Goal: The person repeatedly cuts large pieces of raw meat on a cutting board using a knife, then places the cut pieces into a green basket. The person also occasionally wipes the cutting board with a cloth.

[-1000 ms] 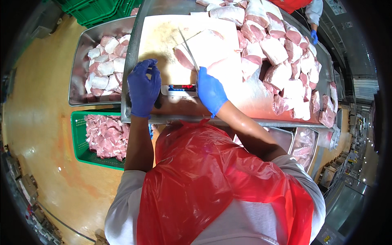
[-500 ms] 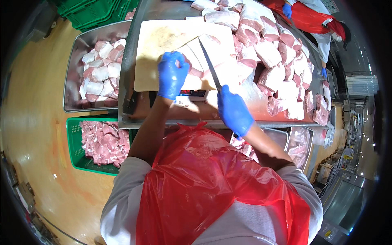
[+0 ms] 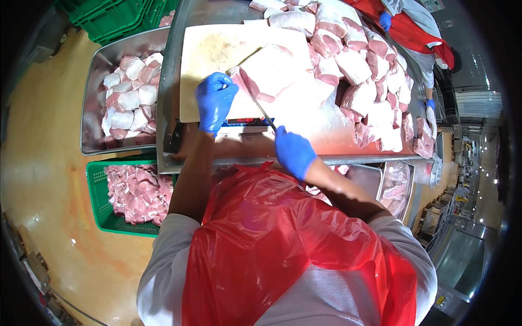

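Note:
My right hand (image 3: pixel 294 152), in a blue glove, is wrapped round the handle of a knife (image 3: pixel 259 106). Its long blade slants up and left along the cut face of a pale, fat-covered block of pork (image 3: pixel 267 70). That block lies on a white cutting board (image 3: pixel 198 46). At the block's left side, my left hand (image 3: pixel 216 102), gloved in blue too, has curled fingers closed on the edge of a pork slice (image 3: pixel 242 91); the fingertips are partly hidden. A scale with a lit display (image 3: pixel 235 121) shows just below the board.
Many pork chunks (image 3: pixel 356 70) pile up on the metal table's right side. At left stand a steel tub (image 3: pixel 87 103) of chunks and a green crate (image 3: pixel 98 201) of thin pieces. Green crates (image 3: pixel 111 19) are stacked at far left. Another person (image 3: pixel 416 32) works at far right.
The knife has come down and left, its blade now against the block's left side. My right hand moved left and nearer me; my left hand shifted slightly left.

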Demonstrator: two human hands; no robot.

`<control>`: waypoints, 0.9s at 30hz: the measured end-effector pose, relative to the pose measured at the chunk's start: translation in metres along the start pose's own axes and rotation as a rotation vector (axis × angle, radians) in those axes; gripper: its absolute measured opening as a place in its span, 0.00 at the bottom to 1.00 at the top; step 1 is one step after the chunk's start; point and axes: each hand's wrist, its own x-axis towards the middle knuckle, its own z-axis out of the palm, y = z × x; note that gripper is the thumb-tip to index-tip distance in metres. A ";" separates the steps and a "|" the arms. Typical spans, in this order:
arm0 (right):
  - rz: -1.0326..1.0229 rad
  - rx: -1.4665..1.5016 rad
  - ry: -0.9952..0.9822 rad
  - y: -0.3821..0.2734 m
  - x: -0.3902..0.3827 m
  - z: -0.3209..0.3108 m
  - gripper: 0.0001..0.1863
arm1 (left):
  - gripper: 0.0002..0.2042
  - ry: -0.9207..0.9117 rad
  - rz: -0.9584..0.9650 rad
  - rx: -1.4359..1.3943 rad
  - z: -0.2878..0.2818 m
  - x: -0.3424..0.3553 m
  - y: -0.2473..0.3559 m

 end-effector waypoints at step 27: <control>-0.050 0.113 0.296 0.112 -0.088 -0.024 0.06 | 0.06 -0.330 -0.499 0.101 -0.254 -0.083 0.073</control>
